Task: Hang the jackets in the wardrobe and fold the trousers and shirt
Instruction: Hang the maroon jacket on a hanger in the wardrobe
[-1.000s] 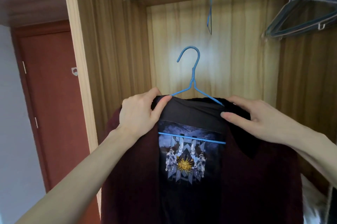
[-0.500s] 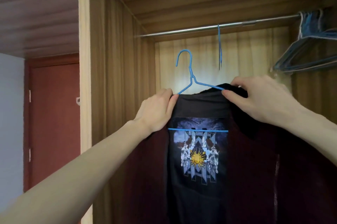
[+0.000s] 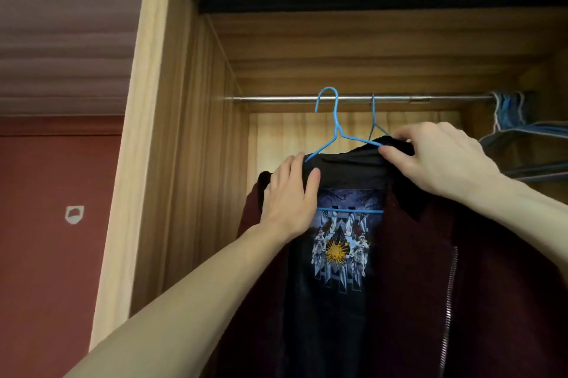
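Jacket lifted to the rail, hook not clearly seated.

Your left hand (image 3: 289,193) rests with fingers curled on the left shoulder of the dark maroon zip jacket (image 3: 461,270); your right hand (image 3: 430,156) pinches its black collar. The jacket hangs on a blue wire hanger (image 3: 336,131) just under the metal wardrobe rail (image 3: 276,98). Whether the hook sits over the rail, you cannot tell; release early and it could drop. Beside it on the rail, an empty wire hanger (image 3: 373,119) may snag.
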Available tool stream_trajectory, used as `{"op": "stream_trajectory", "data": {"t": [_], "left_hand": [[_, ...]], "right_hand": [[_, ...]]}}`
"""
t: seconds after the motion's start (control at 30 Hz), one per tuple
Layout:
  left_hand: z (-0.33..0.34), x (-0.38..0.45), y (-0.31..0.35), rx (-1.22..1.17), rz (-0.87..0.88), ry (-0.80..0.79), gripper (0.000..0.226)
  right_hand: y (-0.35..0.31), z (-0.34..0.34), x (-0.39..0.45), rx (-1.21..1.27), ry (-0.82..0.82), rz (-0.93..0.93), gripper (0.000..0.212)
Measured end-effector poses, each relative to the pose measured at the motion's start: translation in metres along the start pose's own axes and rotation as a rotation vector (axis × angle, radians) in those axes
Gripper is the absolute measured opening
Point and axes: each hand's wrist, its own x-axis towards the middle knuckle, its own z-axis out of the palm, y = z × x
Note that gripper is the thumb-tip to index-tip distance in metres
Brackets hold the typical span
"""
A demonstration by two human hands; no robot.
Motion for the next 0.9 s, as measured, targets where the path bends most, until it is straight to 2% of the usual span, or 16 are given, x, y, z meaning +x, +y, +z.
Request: {"op": "stream_trajectory", "data": {"t": [0.1,0.47,0.6,0.9], "left_hand": [[0.008,0.013,-0.01,-0.014,-0.009,-0.072,0.063],[0.022,0.066,-0.05,-0.048,-0.088,-0.025,0.07],[0.029,0.081,-0.062,-0.061,-0.116,-0.011,0.07],[0.033,0.111,-0.081,0.027,-0.06,-0.011,0.063]], "right_hand": [[-0.012,0.012,0.018,-0.073,-0.002,0.03,0.038],[-0.063,0.044,0.086,-0.109,-0.05,0.085,0.033],[-0.065,0.054,0.111,-0.082,-0.039,0.116,0.03],[-0.057,0.082,0.157,-0.05,-0.045,0.137,0.023]]}}
